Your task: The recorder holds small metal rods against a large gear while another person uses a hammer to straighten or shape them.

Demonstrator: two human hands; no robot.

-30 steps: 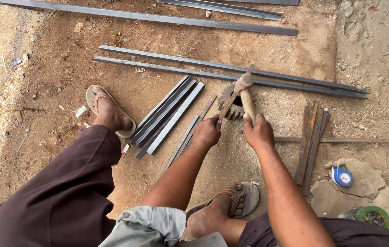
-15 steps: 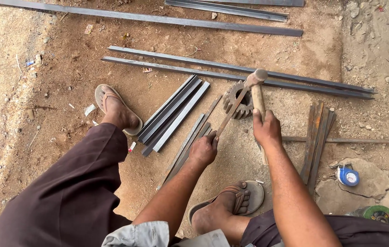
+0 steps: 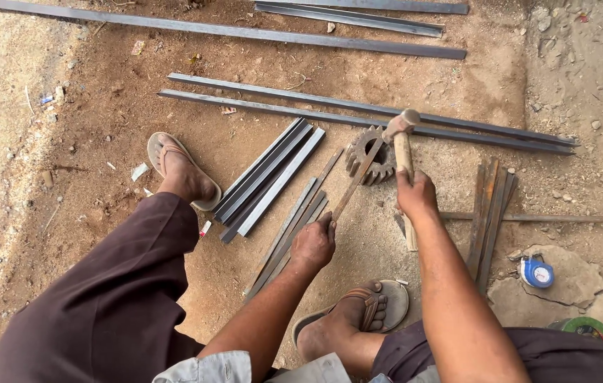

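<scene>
My left hand (image 3: pixel 313 243) grips a thin flat metal strip (image 3: pixel 355 181) whose far end rests on a rusty toothed gear wheel (image 3: pixel 371 157) lying on the ground. My right hand (image 3: pixel 415 193) holds a hammer (image 3: pixel 402 142) by its wooden handle, with the metal head just above the gear's right edge. Both hands are over the patch of ground between my sandalled feet.
Short flat steel bars (image 3: pixel 271 177) lie in a bundle to the left, more rusty ones (image 3: pixel 489 213) to the right. Long steel bars (image 3: pixel 358 117) cross the dirt beyond the gear. A blue tape measure (image 3: pixel 536 272) sits on a stone at right. My feet (image 3: pixel 184 176) flank the work spot.
My left hand slid back along the strip and its far end now lies on the gear. The hammer rose, then its head came down near the gear's right edge.
</scene>
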